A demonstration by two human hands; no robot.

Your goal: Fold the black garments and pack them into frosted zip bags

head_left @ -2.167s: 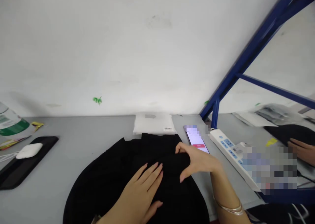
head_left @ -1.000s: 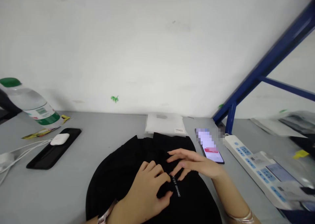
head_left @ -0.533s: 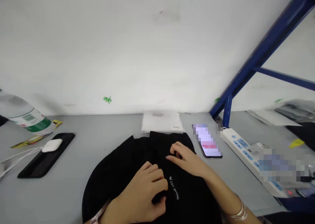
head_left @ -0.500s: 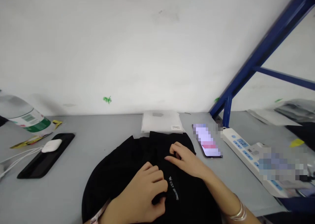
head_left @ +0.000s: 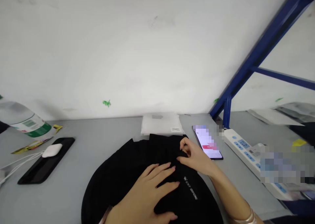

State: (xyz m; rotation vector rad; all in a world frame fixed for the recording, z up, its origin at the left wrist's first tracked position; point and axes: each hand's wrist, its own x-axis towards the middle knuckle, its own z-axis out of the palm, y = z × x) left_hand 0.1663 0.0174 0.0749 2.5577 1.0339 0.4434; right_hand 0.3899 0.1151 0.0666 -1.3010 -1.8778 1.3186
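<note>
A black garment (head_left: 118, 174) with white lettering lies bunched into a rounded shape on the grey table. Spread over its middle is my left hand (head_left: 147, 191), palm down with fingers apart, to the left of the lettering. My right hand (head_left: 197, 156) is at the garment's upper right edge, fingers curled and thumb below them, pinching the black fabric. The fingertips partly hide the pinched spot. Just behind the garment is a flat white packet (head_left: 159, 123) with a small label.
A lit phone (head_left: 208, 143) lies right of the garment, near a white power strip (head_left: 248, 158) and a blue metal frame (head_left: 246, 71). On the left are a plastic bottle (head_left: 27, 119), a black phone-shaped slab (head_left: 36, 171) and a white earbud case (head_left: 52, 150) with white cables.
My right hand has moved right, and the lettering has shifted right with the fabric. My left hand has gone from curled to spread flat on the garment.
</note>
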